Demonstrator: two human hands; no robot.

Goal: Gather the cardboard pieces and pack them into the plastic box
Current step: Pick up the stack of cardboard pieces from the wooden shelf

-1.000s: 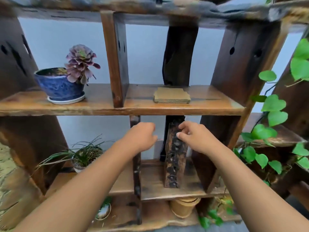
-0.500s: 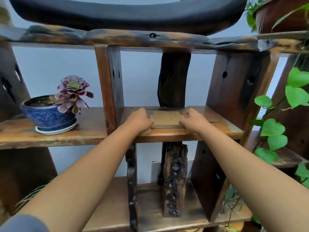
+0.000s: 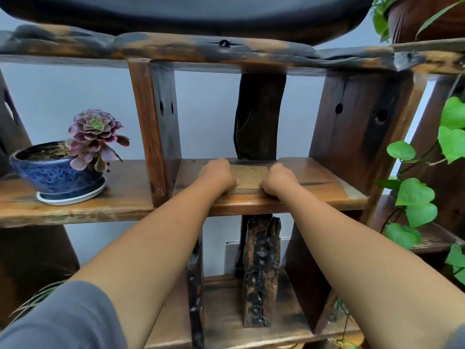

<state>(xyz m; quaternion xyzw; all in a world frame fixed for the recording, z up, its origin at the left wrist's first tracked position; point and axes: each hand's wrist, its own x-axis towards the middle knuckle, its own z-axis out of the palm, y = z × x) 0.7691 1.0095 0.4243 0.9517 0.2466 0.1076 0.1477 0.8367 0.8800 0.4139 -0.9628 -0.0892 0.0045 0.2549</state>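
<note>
A flat stack of brown cardboard pieces (image 3: 249, 176) lies on the middle wooden shelf (image 3: 327, 195), close to its front edge. My left hand (image 3: 217, 176) clasps the stack's left side, fingers curled over it. My right hand (image 3: 279, 181) clasps its right side the same way. The stack rests on the shelf between both hands. No plastic box is in view.
A blue ceramic pot with a purple succulent (image 3: 60, 170) stands on the shelf to the left, past a wooden upright (image 3: 153, 132). A dark post (image 3: 259, 114) rises just behind the stack. Green vine leaves (image 3: 415, 195) hang on the right. Lower shelves hold a bark-covered block (image 3: 261, 270).
Both hands rose from below the shelf to the cardboard stack and closed on its two sides. My view tilted upward and came closer to the shelf.
</note>
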